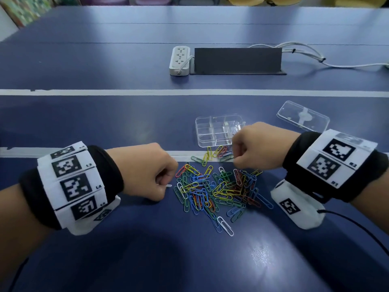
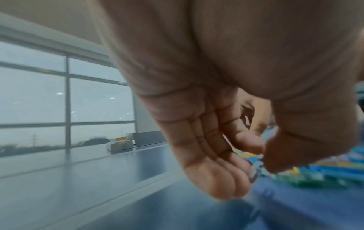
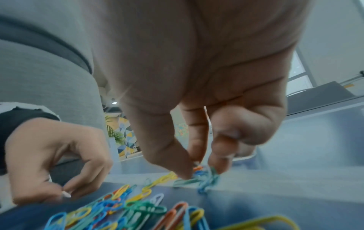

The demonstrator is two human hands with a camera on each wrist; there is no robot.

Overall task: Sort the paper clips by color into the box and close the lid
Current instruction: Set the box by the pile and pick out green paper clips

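Sorting step, early by my judgement: the clear box (image 1: 219, 131) looks empty in nearly every compartment, and its lid (image 1: 303, 119) lies apart on the table (image 1: 105, 123), well to the right.

The pile of paper clips (image 1: 216, 190) sits between my 2 hands, mixed colours, just in front of the box.

My left hand (image 1: 145, 173) is curled at the pile's left edge, thumb and forefinger pinching a white clip (image 1: 169, 185) whose tip pokes out.

My right hand (image 1: 259, 146) is curled over the small cluster of clips (image 1: 216, 153) nearest the box. In the right wrist view its fingertips (image 3: 185, 174) are narrowed onto a tangle of green and blue clips; I cannot tell whether it has lifted free.

Next move, as I judge it: separate 1 colour from the tangle, carry it over the box wall, drop it in 1 compartment.

Hard to read:
- the box's near-right corner is hidden behind my right hand
- something faint sits in 1 right compartment; cannot identify it
- the left wrist view is blurred; the clip is not discernible
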